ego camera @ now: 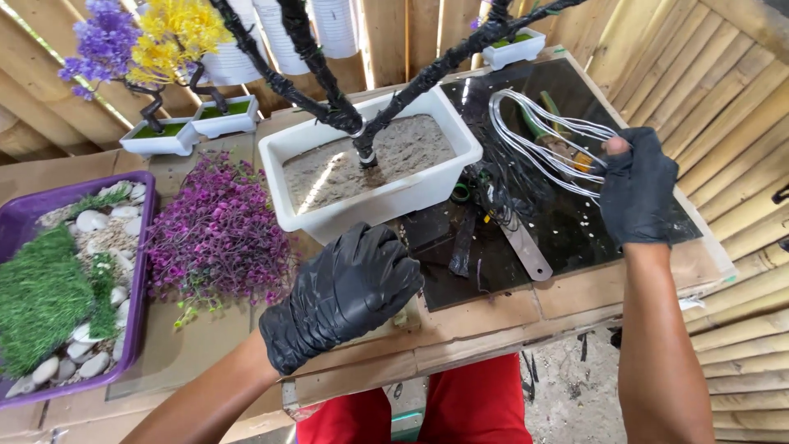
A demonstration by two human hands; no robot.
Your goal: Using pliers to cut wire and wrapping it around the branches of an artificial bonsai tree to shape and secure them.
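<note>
My right hand (637, 185), in a black glove, grips a coil of silver wire (542, 140) over the dark glass sheet (575, 222) at the right of the table. My left hand (345, 292), also gloved in black, is curled into a loose fist near the table's front edge, just below the white rectangular pot (378, 201); I cannot tell whether it holds anything. The pot is filled with sandy fill, and black-wrapped branches (329, 90) rise from its middle.
A heap of purple artificial flowers (218, 234) lies left of the pot. A purple tray (144, 271) holds green turf and white pebbles. Two small white pots (193, 127) with purple and yellow trees stand behind. A flat metal strip (526, 251) lies on the glass. Bamboo slats surround the table.
</note>
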